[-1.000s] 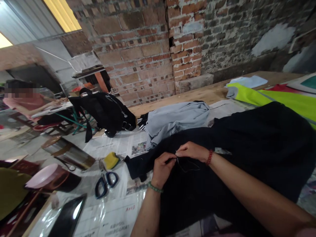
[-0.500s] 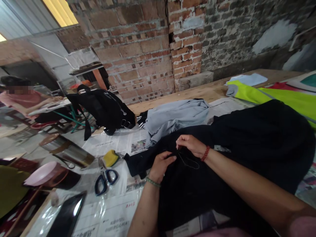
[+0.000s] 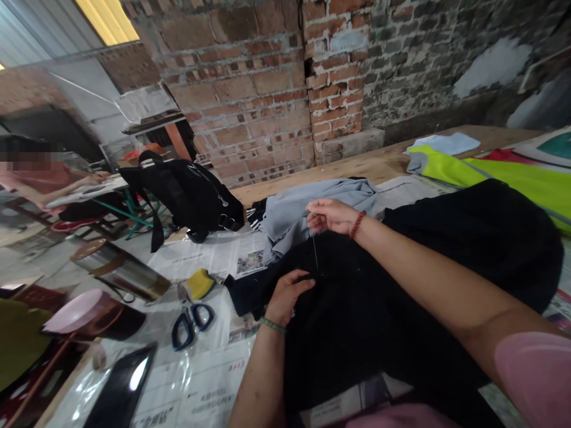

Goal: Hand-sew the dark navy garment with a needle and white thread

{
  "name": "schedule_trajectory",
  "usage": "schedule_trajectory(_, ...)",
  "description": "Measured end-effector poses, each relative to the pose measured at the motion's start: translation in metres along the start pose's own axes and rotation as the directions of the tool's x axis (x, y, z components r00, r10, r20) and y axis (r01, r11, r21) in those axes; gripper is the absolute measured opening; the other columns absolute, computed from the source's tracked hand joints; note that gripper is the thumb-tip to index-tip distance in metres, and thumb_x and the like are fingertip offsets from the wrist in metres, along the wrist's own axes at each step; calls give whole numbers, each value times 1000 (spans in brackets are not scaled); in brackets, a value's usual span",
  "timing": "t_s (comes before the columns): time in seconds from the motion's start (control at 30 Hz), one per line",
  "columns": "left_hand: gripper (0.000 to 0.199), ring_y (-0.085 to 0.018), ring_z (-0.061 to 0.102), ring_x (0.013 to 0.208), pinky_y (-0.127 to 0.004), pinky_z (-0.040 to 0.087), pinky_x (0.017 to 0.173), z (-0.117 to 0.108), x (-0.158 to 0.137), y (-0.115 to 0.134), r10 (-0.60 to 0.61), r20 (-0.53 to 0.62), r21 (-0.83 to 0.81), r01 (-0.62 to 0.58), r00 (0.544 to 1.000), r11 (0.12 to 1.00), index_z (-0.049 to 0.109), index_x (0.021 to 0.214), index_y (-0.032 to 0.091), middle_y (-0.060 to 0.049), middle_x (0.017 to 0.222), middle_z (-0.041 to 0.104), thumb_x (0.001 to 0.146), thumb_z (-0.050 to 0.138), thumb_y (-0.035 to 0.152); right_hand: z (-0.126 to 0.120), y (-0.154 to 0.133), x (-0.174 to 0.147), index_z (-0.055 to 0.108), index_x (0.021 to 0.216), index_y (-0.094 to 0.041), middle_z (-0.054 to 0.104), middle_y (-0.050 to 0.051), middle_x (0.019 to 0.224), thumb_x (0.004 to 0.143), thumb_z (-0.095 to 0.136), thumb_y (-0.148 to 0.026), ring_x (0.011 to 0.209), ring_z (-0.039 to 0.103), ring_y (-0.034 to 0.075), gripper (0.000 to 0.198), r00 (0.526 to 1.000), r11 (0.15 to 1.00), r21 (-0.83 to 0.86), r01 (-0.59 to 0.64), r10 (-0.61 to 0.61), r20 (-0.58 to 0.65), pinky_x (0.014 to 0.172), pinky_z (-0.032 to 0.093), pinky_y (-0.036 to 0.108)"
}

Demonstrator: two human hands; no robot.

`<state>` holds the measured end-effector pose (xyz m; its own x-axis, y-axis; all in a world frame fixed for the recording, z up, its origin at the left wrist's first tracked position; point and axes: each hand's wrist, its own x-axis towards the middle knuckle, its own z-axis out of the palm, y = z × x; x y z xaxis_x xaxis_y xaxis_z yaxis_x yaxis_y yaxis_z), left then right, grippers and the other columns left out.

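A large black garment point(image 3: 357, 315) is spread in front of me. My left hand point(image 3: 288, 297) lies at its left part, thumb and forefinger closed on a fold of the cloth. Higher up and slightly right, my right hand point(image 3: 330, 217) is raised above the garment with its fingers pinched together. A thin pale thread point(image 3: 316, 252) runs taut from those fingers down to the cloth beside my left fingertips. The sewing needle at the thread's end is mostly hidden in my right fingers.
Dark-handled scissors point(image 3: 191, 324), a yellow sponge point(image 3: 200, 283), a steel flask point(image 3: 120, 270), a pink bowl point(image 3: 78, 312) and a phone-like black slab point(image 3: 120, 386) lie at left on newspaper. Behind are a black bag point(image 3: 187, 196), grey clothing point(image 3: 312, 205) and a yellow vest point(image 3: 499, 178). Another person sits far left.
My right hand has risen up and away from the cloth, drawing the loose loop of thread straight. My left hand has stayed nearly in place on the garment.
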<state>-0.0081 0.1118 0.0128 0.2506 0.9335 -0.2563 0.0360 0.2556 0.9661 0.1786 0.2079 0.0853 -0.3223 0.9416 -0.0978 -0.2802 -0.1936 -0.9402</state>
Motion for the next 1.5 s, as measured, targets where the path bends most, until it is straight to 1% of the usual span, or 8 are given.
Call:
schedule_trajectory(0.4, 17, -9, 50, 52, -20, 37, 50, -3, 0, 1, 21, -51, 64, -18, 998, 998, 64, 67, 16, 3, 58, 57, 57, 71, 28, -17, -38, 25, 44, 74, -15, 57, -3, 61, 85, 42, -11, 55, 61, 8, 12, 937, 949, 43, 311, -299, -179, 57, 53, 25)
schedule_trajectory(0.63, 20, -8, 49, 49, -19, 36, 47, -2, 0, 2, 17, -77, 69, -11, 997, 998, 64, 68, 16, 3, 58, 57, 56, 72, 31, -20, -17, 21, 46, 79, -17, 54, -4, 64, 83, 43, -16, 54, 60, 7, 6, 852, 904, -78, 420, -423, -310, 57, 51, 21)
schedule_trajectory(0.77, 21, -9, 49, 48, -19, 36, 45, -3, 0, 2, 6, -71, 33, -4, 997, 999, 65, 70, 17, 3, 58, 59, 56, 71, 31, -15, 19, 2, 54, 92, -18, 54, -3, 67, 81, 43, -22, 42, 54, 6, 16, 922, 876, -402, 268, -354, -158, 45, 44, 19)
schedule_trajectory(0.87, 21, -9, 49, 46, -19, 36, 44, -3, 0, 2, -22, -57, 15, 22, 998, 1000, 66, 72, 17, 3, 57, 59, 57, 71, 31, -11, 47, -18, 60, 95, -18, 57, -1, 68, 81, 44, -24, 41, 50, 6, 23, 961, 672, -697, 249, -261, 91, 47, 41, 20)
schedule_trajectory(0.97, 21, -9, 51, 47, -20, 37, 45, -2, -1, 4, -28, -63, 6, 29, 998, 1000, 66, 72, 17, 2, 58, 61, 58, 71, 31, -10, 65, -34, 65, 93, -18, 61, 4, 80, 79, 45, -18, 65, 57, 11, 24, 904, 402, -811, 424, -236, 356, 66, 43, 23)
schedule_trajectory(1.07, 20, -10, 52, 48, -20, 38, 46, -1, -3, 6, -20, -58, 12, 21, 998, 1000, 66, 71, 17, 2, 58, 61, 58, 70, 31, -11, 73, -42, 66, 95, -18, 60, 6, 85, 80, 42, -13, 78, 57, 13, 28, 865, 245, -832, 498, -216, 454, 72, 41, 24)
schedule_trajectory(1.33, 21, -8, 49, 42, -19, 35, 42, -1, -3, 6, -45, -43, -23, 44, 998, 999, 64, 68, 15, 3, 51, 58, 56, 72, 31, -13, 72, -45, 66, 95, -21, 58, 4, 82, 80, 41, -10, 75, 54, 11, 31, 839, 189, -820, 541, -187, 510, 68, 40, 21)
schedule_trajectory(1.5, 21, -8, 49, 42, -19, 35, 42, -1, -3, 5, -41, -41, -26, 40, 998, 999, 65, 67, 15, 3, 51, 58, 56, 72, 31, -10, 72, -48, 67, 91, -19, 58, 5, 84, 79, 39, -8, 77, 54, 11, 32, 811, 220, -781, 585, -187, 555, 71, 41, 21)
